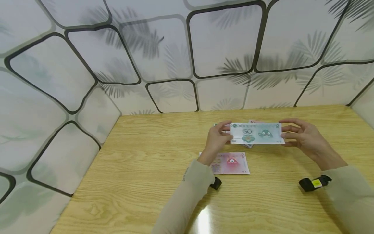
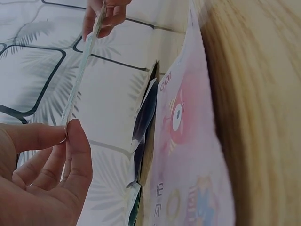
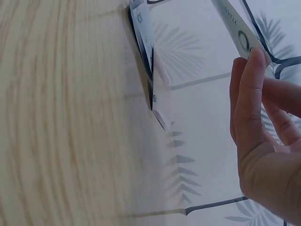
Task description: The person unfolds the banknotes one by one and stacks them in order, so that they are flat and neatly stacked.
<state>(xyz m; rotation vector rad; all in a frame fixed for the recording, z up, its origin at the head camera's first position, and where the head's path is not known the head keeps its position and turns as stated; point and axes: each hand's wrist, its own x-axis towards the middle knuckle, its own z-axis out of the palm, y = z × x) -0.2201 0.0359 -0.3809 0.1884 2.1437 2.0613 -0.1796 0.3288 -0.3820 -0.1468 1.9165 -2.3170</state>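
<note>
A green play banknote marked 50 is stretched flat between both hands above the table. My left hand pinches its left edge between thumb and fingers, which the left wrist view shows closely. At the opposite edge, my right hand pinches the note with thumb and fingertips. Closer to me, a pink banknote marked 100 lies on the wood, its left part hidden by the left wrist. Behind the held note, several other notes lie overlapping, mostly covered in the head view.
The wooden table reaches back to a wall with a dark-line and leaf pattern, which also closes off the left side. Black straps hang at the cuffs of the light sleeves.
</note>
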